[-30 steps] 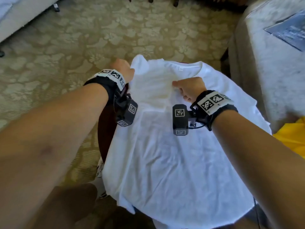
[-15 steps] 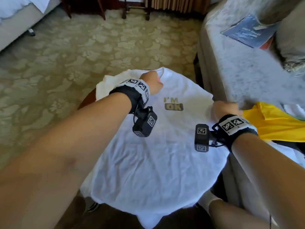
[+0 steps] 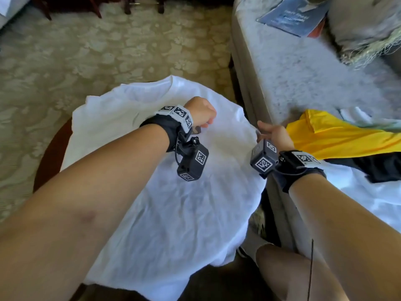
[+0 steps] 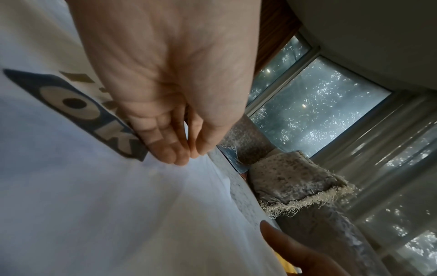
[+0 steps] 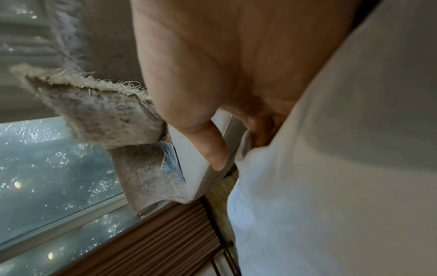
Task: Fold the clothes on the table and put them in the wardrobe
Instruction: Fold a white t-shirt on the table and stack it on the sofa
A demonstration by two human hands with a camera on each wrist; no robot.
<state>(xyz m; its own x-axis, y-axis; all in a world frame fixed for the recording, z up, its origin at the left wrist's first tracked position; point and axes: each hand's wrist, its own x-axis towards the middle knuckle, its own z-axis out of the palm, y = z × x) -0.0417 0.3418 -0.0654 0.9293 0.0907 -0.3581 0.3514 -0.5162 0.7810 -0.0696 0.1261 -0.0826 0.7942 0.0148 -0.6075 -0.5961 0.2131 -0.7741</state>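
Observation:
A white T-shirt (image 3: 173,213) lies spread over a round dark wooden table (image 3: 50,157), collar at the far side. My left hand (image 3: 200,115) hovers over the shirt's chest. In the left wrist view its fingertips (image 4: 179,156) and thumb meet and pinch the cloth (image 4: 94,205) beside the "OK" print (image 4: 78,104). My right hand (image 3: 271,132) is at the shirt's right edge, by the sofa. In the right wrist view its fingers (image 5: 260,134) curl into the white fabric (image 5: 331,168) while the thumb (image 5: 212,149) sticks out.
A grey sofa (image 3: 303,72) stands right against the table. On it lie a yellow garment (image 3: 336,137), a black garment (image 3: 379,168), white cloth (image 3: 368,198), a blue booklet (image 3: 297,14) and a fringed cushion (image 3: 368,40). Patterned carpet (image 3: 86,51) spreads to the left. My knee (image 3: 282,268) is below the table.
Both hands moved right from the collar area. The left hand now covers the chest print; the right hand went to the shirt's right edge by the sofa.

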